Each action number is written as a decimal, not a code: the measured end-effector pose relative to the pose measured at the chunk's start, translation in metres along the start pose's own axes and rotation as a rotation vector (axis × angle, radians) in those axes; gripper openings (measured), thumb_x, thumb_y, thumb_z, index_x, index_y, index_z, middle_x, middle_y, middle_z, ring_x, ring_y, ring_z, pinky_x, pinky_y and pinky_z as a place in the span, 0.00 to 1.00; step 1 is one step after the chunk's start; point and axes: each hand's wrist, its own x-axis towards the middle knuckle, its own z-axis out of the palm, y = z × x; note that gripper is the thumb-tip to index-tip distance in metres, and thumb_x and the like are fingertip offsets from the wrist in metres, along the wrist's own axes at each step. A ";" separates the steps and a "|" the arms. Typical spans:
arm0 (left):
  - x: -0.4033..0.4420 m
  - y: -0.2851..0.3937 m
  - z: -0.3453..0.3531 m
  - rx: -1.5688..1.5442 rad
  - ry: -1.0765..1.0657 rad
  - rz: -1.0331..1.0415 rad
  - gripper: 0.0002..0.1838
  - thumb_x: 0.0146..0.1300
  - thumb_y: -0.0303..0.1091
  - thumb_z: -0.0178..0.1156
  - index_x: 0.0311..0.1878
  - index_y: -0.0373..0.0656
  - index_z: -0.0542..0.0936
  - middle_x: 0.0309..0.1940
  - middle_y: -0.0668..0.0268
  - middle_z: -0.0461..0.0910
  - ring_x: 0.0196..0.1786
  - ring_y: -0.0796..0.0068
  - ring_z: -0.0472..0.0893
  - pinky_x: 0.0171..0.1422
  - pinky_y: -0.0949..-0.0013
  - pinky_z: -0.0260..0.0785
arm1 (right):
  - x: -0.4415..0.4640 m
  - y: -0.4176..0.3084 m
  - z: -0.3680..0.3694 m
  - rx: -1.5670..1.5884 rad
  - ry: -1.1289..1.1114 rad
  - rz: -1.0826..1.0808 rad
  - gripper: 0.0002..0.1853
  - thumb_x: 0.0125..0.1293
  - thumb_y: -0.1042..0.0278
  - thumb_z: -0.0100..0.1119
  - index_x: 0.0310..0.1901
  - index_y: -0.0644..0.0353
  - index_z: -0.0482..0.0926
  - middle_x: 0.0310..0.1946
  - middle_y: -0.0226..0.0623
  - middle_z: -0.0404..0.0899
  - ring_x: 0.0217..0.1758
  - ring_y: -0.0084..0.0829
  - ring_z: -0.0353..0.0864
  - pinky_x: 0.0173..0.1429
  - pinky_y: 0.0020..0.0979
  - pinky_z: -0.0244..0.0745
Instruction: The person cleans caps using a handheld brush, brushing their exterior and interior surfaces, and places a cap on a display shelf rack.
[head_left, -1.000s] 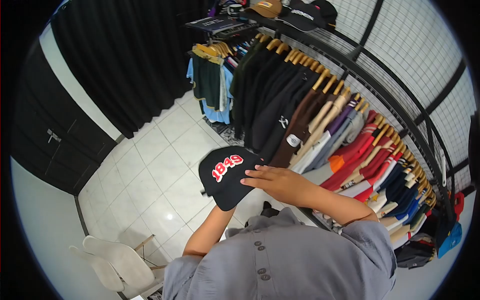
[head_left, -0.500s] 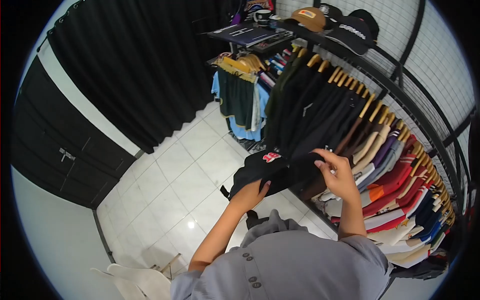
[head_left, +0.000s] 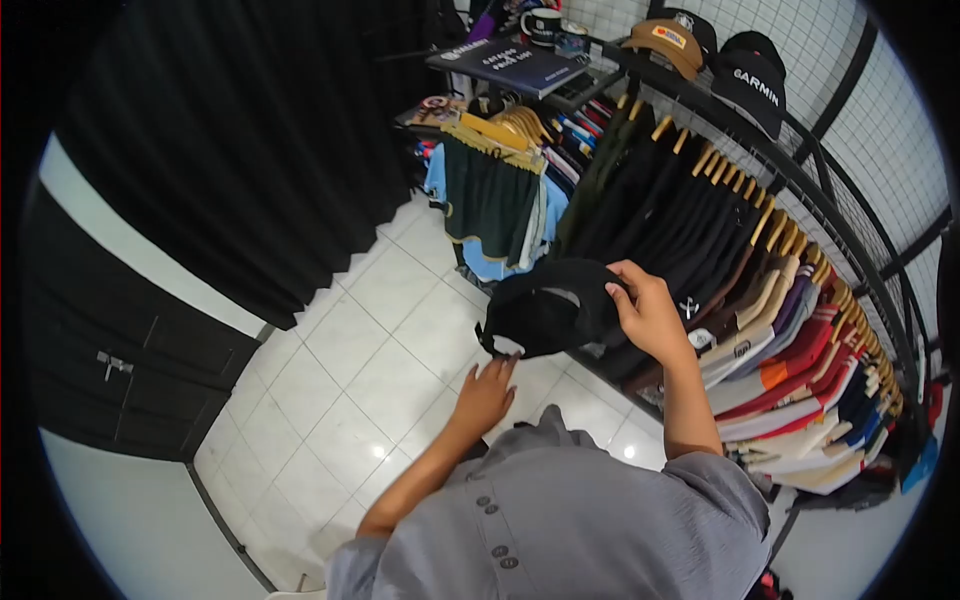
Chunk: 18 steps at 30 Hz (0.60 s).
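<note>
A black cap (head_left: pixel 545 310) hangs in front of me, its hollow inside turned up toward my view and the white print out of sight. My right hand (head_left: pixel 645 305) pinches the cap's brim on the right side between thumb and fingers. Below the cap's strap opening is my left hand (head_left: pixel 487 396), its fingers apart and the fingertips at or just under the cap's lower edge. Whether those fingertips touch the cap is hard to tell.
A curved rack (head_left: pixel 800 210) of hung clothes runs along the right. On its top shelf are a brown cap (head_left: pixel 665 42), a black GARMIN cap (head_left: pixel 752 85), a mug (head_left: pixel 541 26) and a dark catalog (head_left: pixel 510 66). A black curtain (head_left: pixel 220 140) and door (head_left: pixel 130 330) stand left.
The cap has been turned so that its inside shows and its front print is hidden. My left hand has come out from the cap and opened; my right hand keeps the brim.
</note>
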 end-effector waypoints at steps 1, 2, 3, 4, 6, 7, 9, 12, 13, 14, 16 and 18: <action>0.004 -0.012 -0.006 -0.046 -0.003 0.023 0.34 0.61 0.38 0.55 0.69 0.42 0.56 0.54 0.54 0.70 0.57 0.58 0.72 0.62 0.52 0.63 | -0.005 -0.012 0.002 -0.015 -0.014 0.064 0.06 0.62 0.79 0.52 0.41 0.68 0.73 0.25 0.45 0.75 0.28 0.34 0.71 0.32 0.27 0.66; 0.011 -0.022 -0.019 -0.169 -0.100 -0.010 0.33 0.62 0.36 0.54 0.68 0.40 0.56 0.55 0.51 0.70 0.58 0.56 0.72 0.63 0.54 0.62 | -0.004 -0.021 0.003 -0.032 -0.007 0.117 0.07 0.60 0.79 0.52 0.41 0.67 0.73 0.28 0.53 0.77 0.32 0.50 0.78 0.36 0.32 0.71; 0.021 -0.031 -0.030 -0.285 -0.198 -0.033 0.32 0.62 0.35 0.54 0.68 0.38 0.56 0.55 0.48 0.70 0.58 0.54 0.72 0.64 0.56 0.62 | -0.009 -0.026 0.004 -0.075 -0.031 0.166 0.08 0.60 0.79 0.52 0.43 0.67 0.73 0.29 0.52 0.77 0.31 0.49 0.78 0.36 0.32 0.71; 0.030 -0.041 -0.028 -0.283 -0.203 0.012 0.32 0.62 0.35 0.54 0.68 0.38 0.56 0.55 0.48 0.70 0.58 0.54 0.72 0.64 0.56 0.62 | -0.015 -0.033 0.004 -0.087 0.003 0.146 0.09 0.61 0.79 0.52 0.44 0.66 0.73 0.29 0.52 0.77 0.32 0.49 0.78 0.36 0.32 0.71; 0.046 -0.064 -0.017 -0.672 -0.039 0.067 0.30 0.64 0.32 0.53 0.66 0.33 0.57 0.58 0.44 0.68 0.61 0.52 0.70 0.67 0.60 0.59 | -0.028 -0.038 0.010 -0.066 0.073 0.160 0.12 0.61 0.79 0.52 0.47 0.62 0.73 0.32 0.50 0.78 0.33 0.48 0.79 0.38 0.33 0.72; 0.057 -0.072 -0.014 -0.677 -0.061 0.100 0.30 0.64 0.32 0.53 0.66 0.33 0.57 0.58 0.44 0.68 0.61 0.52 0.70 0.67 0.60 0.59 | -0.033 -0.045 0.011 -0.079 0.104 0.180 0.12 0.61 0.79 0.52 0.47 0.62 0.73 0.32 0.50 0.78 0.33 0.48 0.79 0.38 0.33 0.72; 0.075 -0.079 -0.008 -0.849 -0.108 0.151 0.28 0.65 0.32 0.53 0.65 0.31 0.58 0.62 0.42 0.64 0.66 0.53 0.66 0.69 0.61 0.56 | -0.046 -0.063 0.010 -0.242 0.151 0.230 0.14 0.61 0.80 0.51 0.49 0.59 0.73 0.36 0.48 0.79 0.36 0.47 0.80 0.39 0.36 0.72; 0.099 -0.073 0.031 -1.076 -0.258 0.065 0.28 0.65 0.32 0.53 0.64 0.30 0.59 0.62 0.49 0.65 0.67 0.58 0.65 0.69 0.63 0.56 | -0.070 -0.066 0.005 -0.363 0.207 0.231 0.20 0.57 0.83 0.53 0.52 0.56 0.74 0.30 0.44 0.77 0.30 0.42 0.77 0.37 0.33 0.72; 0.109 -0.065 0.042 -1.318 -0.310 -0.039 0.26 0.66 0.33 0.52 0.64 0.31 0.60 0.63 0.52 0.66 0.67 0.60 0.65 0.69 0.62 0.56 | -0.075 -0.067 -0.002 -0.418 0.179 0.225 0.20 0.56 0.85 0.53 0.51 0.56 0.75 0.31 0.43 0.77 0.32 0.41 0.77 0.38 0.33 0.72; 0.123 -0.045 0.021 -1.629 -0.421 -0.280 0.26 0.68 0.41 0.46 0.63 0.34 0.62 0.63 0.58 0.66 0.66 0.62 0.66 0.69 0.59 0.56 | -0.080 -0.072 -0.010 -0.468 0.194 0.243 0.21 0.54 0.86 0.53 0.49 0.57 0.76 0.32 0.42 0.76 0.35 0.41 0.77 0.39 0.35 0.72; 0.156 -0.023 0.003 -1.957 -0.514 -0.157 0.27 0.68 0.44 0.43 0.63 0.35 0.62 0.63 0.59 0.65 0.64 0.62 0.67 0.69 0.57 0.56 | -0.090 -0.073 -0.029 -0.550 0.252 0.197 0.22 0.53 0.86 0.53 0.50 0.56 0.76 0.30 0.40 0.75 0.34 0.40 0.76 0.38 0.36 0.71; 0.188 0.003 -0.027 -2.356 -0.666 -0.063 0.31 0.68 0.51 0.38 0.63 0.34 0.62 0.63 0.58 0.66 0.63 0.61 0.67 0.69 0.58 0.56 | -0.098 -0.078 -0.049 -0.673 0.309 0.169 0.23 0.50 0.86 0.54 0.49 0.55 0.77 0.29 0.38 0.75 0.32 0.38 0.76 0.36 0.36 0.71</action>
